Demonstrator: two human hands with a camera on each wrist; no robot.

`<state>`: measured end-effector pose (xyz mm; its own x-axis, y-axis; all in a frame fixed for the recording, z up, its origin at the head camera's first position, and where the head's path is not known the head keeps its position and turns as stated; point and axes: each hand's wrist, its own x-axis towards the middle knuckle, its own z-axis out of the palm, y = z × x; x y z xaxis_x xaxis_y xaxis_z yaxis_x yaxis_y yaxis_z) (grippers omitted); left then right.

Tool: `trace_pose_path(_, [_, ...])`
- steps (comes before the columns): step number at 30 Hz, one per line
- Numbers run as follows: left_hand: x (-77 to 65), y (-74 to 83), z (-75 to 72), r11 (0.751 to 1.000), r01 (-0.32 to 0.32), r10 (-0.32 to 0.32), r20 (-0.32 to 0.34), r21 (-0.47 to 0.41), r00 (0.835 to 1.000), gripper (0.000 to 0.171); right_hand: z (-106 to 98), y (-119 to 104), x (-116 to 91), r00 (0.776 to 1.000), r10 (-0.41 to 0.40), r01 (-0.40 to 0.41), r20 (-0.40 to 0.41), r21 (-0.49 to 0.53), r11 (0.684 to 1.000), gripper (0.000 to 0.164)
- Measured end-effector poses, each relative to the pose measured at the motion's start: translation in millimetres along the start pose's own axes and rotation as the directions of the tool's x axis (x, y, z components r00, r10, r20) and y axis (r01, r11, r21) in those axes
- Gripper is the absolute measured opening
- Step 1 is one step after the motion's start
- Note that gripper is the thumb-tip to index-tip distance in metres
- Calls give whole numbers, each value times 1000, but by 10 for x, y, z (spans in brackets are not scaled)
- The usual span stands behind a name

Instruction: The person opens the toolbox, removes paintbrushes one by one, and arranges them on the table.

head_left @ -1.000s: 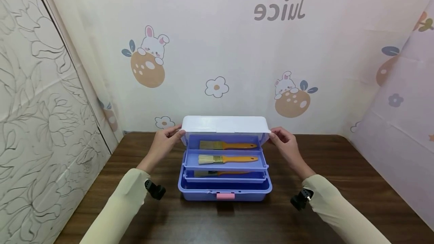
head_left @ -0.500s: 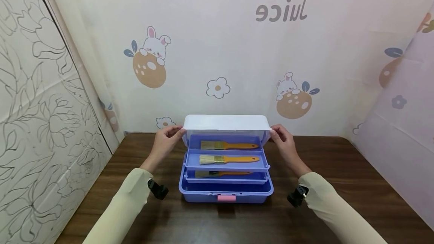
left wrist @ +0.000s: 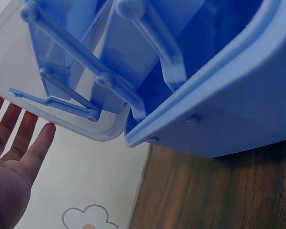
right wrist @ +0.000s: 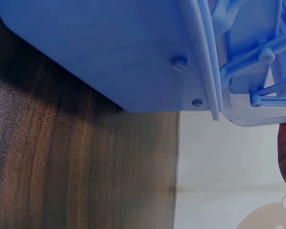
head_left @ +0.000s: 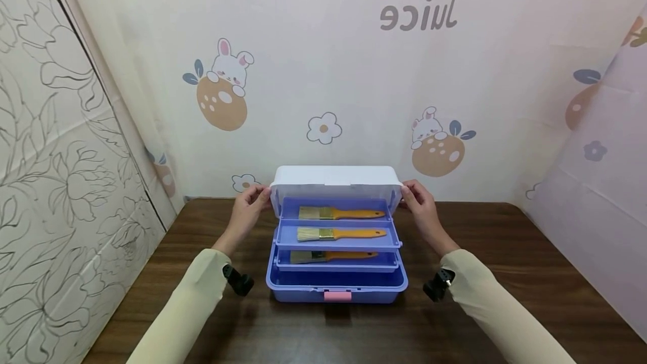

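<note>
A blue-purple toolbox [head_left: 295, 295] with a pink latch [head_left: 337, 296] stands on the table, its stepped trays [head_left: 288, 242] spread out. Paintbrushes with orange handles lie one per tray: top [head_left: 356, 214], middle [head_left: 356, 233] and lower [head_left: 349, 255]. The white, see-through lid [head_left: 336, 175] is raised and tilted back. My left hand [head_left: 246, 206] holds its left end, thumb at the front edge; in the left wrist view the fingertips [left wrist: 48, 129] touch the rim. My right hand [head_left: 422, 209] holds the right end, mostly out of the right wrist view.
The dark wooden table [head_left: 505, 274] reaches back to a printed curtain [head_left: 323, 72] close behind the box. A flower-patterned panel [head_left: 60, 184] borders the left side. Hinged blue arms [left wrist: 71, 45] join the trays and lid at the box's ends.
Both hands have swung the lid a little farther up and back. The trays have shifted slightly with it, and more of the lower paintbrush shows.
</note>
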<state>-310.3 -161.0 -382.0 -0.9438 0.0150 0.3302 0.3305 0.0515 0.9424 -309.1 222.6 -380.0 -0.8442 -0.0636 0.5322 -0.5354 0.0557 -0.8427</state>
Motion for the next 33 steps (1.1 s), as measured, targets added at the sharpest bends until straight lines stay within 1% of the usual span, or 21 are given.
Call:
trace_pose_path(3, [19, -12, 6, 1000, 7, -7, -6, -5, 1000, 34, 4, 10, 21, 1000, 6, -6, -6, 10, 1000, 29])
trace_pose_path(11, [38, -38, 31, 999, -13, 12, -11, -33, 1000, 31, 5, 48, 62, 1000, 26, -26, -8, 9, 1000, 32])
trace_pose_path(17, [63, -62, 45, 1000, -5, 5, -8, -30, 1000, 31, 14, 52, 90, 997, 70, -70, -19, 38, 997, 31])
trace_pose_path(21, [87, -83, 51, 1000, -8, 9, 5, -9, 1000, 31, 16, 22, 99, 995, 102, -102, -8, 22, 995, 28])
trace_pose_path(23, [102, -90, 55, 1000, -6, 6, 2, -13, 1000, 31, 24, -6, 103, 993, 115, -115, -3, 12, 993, 29])
trace_pose_path(27, [130, -92, 64, 1000, 17, -17, 0, 0, 1000, 31, 33, -30, 118, 992, 129, -129, 12, 0, 992, 29])
trace_pose_path(30, [156, -98, 70, 999, 39, -39, 5, 10, 999, 32, 23, 7, 137, 990, 137, -137, 17, 1, 991, 31])
trace_pose_path(33, [187, -115, 69, 998, 55, -55, 9, -3, 998, 31, 12, 67, 160, 990, 140, -140, 13, 9, 990, 34])
